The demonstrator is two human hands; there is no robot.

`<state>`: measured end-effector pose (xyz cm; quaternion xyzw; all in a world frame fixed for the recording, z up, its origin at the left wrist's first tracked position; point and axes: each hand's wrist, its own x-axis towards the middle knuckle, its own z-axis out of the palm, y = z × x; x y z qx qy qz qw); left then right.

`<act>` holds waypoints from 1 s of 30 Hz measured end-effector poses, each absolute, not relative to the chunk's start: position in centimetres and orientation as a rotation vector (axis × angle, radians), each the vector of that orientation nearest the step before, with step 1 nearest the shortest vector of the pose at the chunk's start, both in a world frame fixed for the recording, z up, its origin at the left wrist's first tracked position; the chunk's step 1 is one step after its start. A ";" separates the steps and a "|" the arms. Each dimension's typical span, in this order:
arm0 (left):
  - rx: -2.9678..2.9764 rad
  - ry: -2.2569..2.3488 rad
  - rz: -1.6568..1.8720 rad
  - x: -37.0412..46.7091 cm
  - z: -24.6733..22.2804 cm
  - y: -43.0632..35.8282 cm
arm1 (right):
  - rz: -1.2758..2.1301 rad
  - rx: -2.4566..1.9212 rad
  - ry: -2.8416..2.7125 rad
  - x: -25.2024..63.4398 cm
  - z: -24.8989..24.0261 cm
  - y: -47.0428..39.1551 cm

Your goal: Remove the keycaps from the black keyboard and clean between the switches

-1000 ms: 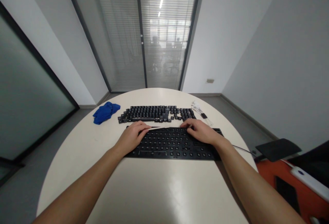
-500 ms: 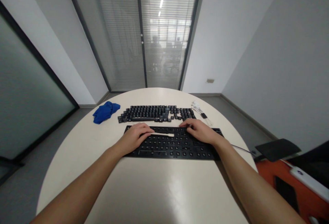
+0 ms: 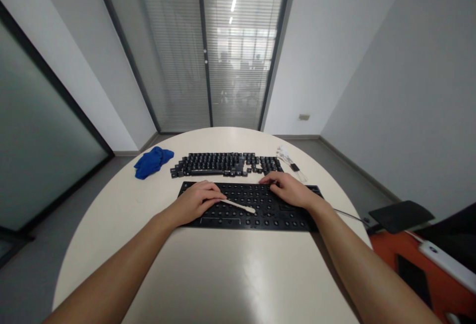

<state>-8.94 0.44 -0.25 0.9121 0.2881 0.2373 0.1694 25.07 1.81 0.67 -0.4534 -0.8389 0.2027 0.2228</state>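
A black keyboard (image 3: 266,217) with its keycaps off lies flat on the table, showing rows of bare key posts. My left hand (image 3: 199,200), over the keyboard's left half, is closed around the handle of a white toothbrush (image 3: 237,205). The brush points right and toward me, its head over the key posts near the middle. My right hand (image 3: 289,189) is curled over the keyboard's back edge on the right, fingers bent against it. The fingertips are partly hidden.
Behind the keyboard lie loose black keycaps (image 3: 211,162) set out in rows. A blue cloth (image 3: 150,163) is at the left on the round white table (image 3: 208,274). White cables (image 3: 286,155) lie at the back right. A dark cord (image 3: 349,214) runs off the right edge.
The toothbrush's head has swung toward me and slightly right, so the brush now slants. My left fingers shifted slightly with it. My right hand has stayed in place.
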 end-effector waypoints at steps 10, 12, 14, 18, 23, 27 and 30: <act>2.574 0.770 0.651 -9.0 0.0 0.3 | 0.563 -1.263 -2.310 25.0 0.7 1.8; 2.573 0.766 0.645 -9.0 0.1 0.3 | 0.568 -1.264 -2.312 25.0 0.8 1.8; 2.569 0.764 0.640 -9.0 0.2 0.2 | 0.562 -1.265 -2.315 25.0 0.8 1.8; 2.554 0.744 0.631 -8.9 0.2 0.1 | 0.551 -1.259 -2.323 25.1 0.7 1.8; 2.564 0.735 0.644 -8.9 0.2 0.1 | 0.553 -1.257 -2.321 25.1 0.6 1.8; 2.580 0.753 0.654 -8.8 0.1 0.1 | 0.550 -1.265 -2.324 24.9 0.8 1.7; 2.585 0.767 0.657 -8.9 0.0 0.2 | 0.550 -1.267 -2.323 24.9 0.8 1.7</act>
